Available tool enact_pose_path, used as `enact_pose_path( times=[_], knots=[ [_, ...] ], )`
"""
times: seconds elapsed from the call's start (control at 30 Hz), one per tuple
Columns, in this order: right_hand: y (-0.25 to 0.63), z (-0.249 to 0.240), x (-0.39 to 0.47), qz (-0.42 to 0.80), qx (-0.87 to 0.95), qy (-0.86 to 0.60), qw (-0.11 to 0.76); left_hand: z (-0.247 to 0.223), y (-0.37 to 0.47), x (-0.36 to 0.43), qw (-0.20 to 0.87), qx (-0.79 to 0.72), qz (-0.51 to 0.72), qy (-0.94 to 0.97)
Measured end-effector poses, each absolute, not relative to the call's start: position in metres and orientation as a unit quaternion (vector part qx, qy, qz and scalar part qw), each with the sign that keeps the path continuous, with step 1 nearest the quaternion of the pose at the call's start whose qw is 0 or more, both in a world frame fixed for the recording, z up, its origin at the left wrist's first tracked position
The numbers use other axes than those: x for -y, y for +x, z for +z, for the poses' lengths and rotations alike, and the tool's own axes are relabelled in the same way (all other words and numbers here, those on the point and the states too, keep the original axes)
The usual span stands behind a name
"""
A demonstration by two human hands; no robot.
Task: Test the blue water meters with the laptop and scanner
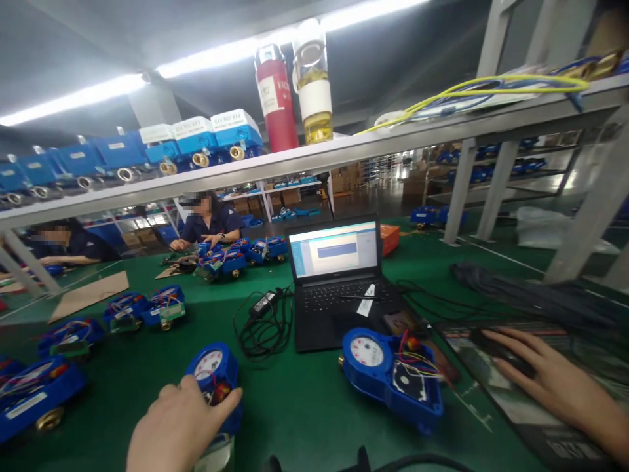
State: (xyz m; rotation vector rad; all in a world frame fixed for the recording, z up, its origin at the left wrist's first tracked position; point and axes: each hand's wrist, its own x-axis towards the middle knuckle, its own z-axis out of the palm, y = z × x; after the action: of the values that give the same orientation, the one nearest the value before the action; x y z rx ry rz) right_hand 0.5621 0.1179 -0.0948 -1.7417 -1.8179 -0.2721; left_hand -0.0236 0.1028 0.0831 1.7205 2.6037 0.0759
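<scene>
Meter (215,377), blue, with a round white dial, sits at the near edge of a green table (295,406), under the left hand (179,429), whose fingers curl over its near end with the thumb laid along its right side. Its long axis runs from near to far, dial at the far end and open wiring just behind the thumb. To the right, a second meter (390,375) lies apart from both hands, its long axis slanting from far left to near right, with its cover off and coloured wires showing. It lies between the hands, somewhat nearer the right one. At the near right, the right hand (545,380) rests flat, fingers lightly spread, over a dark mouse (501,354) on a mat (521,406). Beyond the second meter, an open laptop (339,282) shows a lit screen, with a coil of black cable (265,321) at its left. More blue meters (147,308) dot the left of the table. Across it, two seated people in dark uniforms work at another cluster. On a shelf (344,147) overhead stand boxed meters, a red flask (276,98) and a clear bottle (312,82).
</scene>
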Motion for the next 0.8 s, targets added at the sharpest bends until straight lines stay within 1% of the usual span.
enact_pose_path(
  times=[0.1, 0.27, 0.4, 0.53, 0.8],
  knots=[
    [0.557, -0.087, -0.115, -0.098, 0.681, -0.663, 0.297, 0.084, -0.009, -0.106, 0.014, -0.847, -0.004, 0.531],
    [0.557, -0.083, -0.114, -0.083, 0.674, -0.675, 0.288, 0.086, -0.004, -0.103, 0.001, -0.826, -0.04, 0.562],
    [0.558, -0.083, -0.115, -0.072, 0.671, -0.68, 0.286, 0.093, -0.013, -0.093, -0.002, -0.771, -0.125, 0.624],
    [0.559, -0.083, -0.115, -0.085, 0.678, -0.675, 0.278, 0.096, -0.02, -0.083, -0.047, -0.729, -0.194, 0.655],
    [0.554, -0.079, -0.113, -0.093, 0.678, -0.677, 0.269, 0.085, -0.02, -0.076, -0.091, -0.723, -0.226, 0.647]
  ],
)
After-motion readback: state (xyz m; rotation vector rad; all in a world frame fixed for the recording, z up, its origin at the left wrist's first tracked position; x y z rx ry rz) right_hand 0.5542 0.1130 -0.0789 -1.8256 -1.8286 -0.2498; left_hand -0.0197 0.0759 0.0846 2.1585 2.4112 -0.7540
